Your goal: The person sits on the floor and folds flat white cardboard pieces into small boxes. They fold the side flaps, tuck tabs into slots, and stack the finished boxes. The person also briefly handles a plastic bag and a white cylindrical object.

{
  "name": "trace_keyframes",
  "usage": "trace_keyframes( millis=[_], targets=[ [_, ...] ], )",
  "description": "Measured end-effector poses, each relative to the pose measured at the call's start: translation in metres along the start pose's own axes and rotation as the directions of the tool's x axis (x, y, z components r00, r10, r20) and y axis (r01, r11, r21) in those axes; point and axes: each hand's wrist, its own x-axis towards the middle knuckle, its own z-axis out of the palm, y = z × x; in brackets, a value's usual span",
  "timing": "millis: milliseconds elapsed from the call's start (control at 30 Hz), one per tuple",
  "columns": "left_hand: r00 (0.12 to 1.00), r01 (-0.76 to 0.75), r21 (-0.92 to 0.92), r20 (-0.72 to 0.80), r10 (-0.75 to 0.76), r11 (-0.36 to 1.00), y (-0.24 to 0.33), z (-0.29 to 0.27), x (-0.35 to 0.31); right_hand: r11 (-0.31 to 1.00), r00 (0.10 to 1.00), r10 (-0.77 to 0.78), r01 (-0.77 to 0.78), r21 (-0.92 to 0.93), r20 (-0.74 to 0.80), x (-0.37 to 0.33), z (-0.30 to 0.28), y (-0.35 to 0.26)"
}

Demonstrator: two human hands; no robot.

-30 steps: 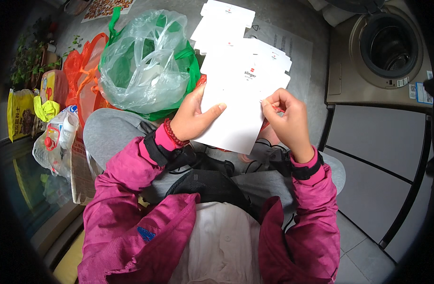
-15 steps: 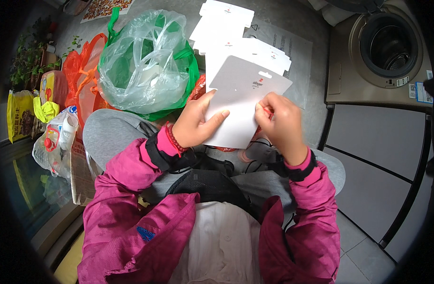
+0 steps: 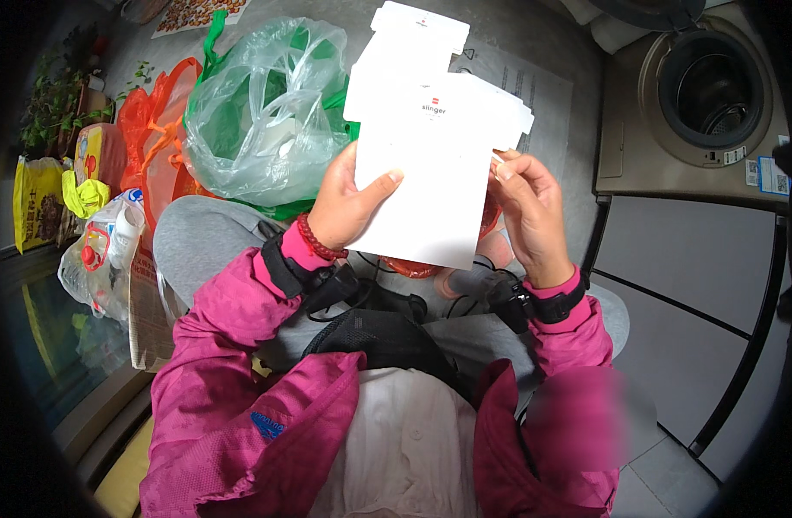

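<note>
My left hand (image 3: 348, 203) grips a white printed card (image 3: 422, 190) by its left edge, thumb across the front and fingers behind. The card is tilted up over my lap, its broad face towards me. My right hand (image 3: 531, 207) is beside the card's right edge, thumb and fingers pinched together around a small, thin white piece (image 3: 498, 158). Whether that piece touches the card I cannot tell. Beyond the held card lie several similar white cards (image 3: 413, 52), overlapping one another.
A clear plastic bag (image 3: 266, 121) inside a green bag stands at the left, beside orange-red bags (image 3: 158, 129). A red bag (image 3: 413, 268) shows under the card. Clear-wrapped bottles (image 3: 107, 250) lie farther left. A washing machine (image 3: 624, 138) stands at the right above grey cabinet panels (image 3: 681, 250).
The held card has turned more upright and shifted slightly left, its face brighter. My right hand has drawn from the card's front to its right edge, with fingers less curled.
</note>
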Motion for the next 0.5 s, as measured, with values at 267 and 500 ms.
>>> trace_keyframes(
  millis=[267,500],
  targets=[
    [0.999,-0.033,0.030,0.012,0.033,0.999,-0.0017,0.0050,-0.0021,0.995,0.987,0.093,-0.089,-0.038,0.133,-0.0064,0.0040,0.0030],
    [0.998,-0.049,0.095,0.047,0.044,0.994,-0.0037,0.0037,-0.0039,0.996,0.993,0.014,-0.003,-0.094,0.116,-0.0045,0.0051,-0.0026]
  ],
)
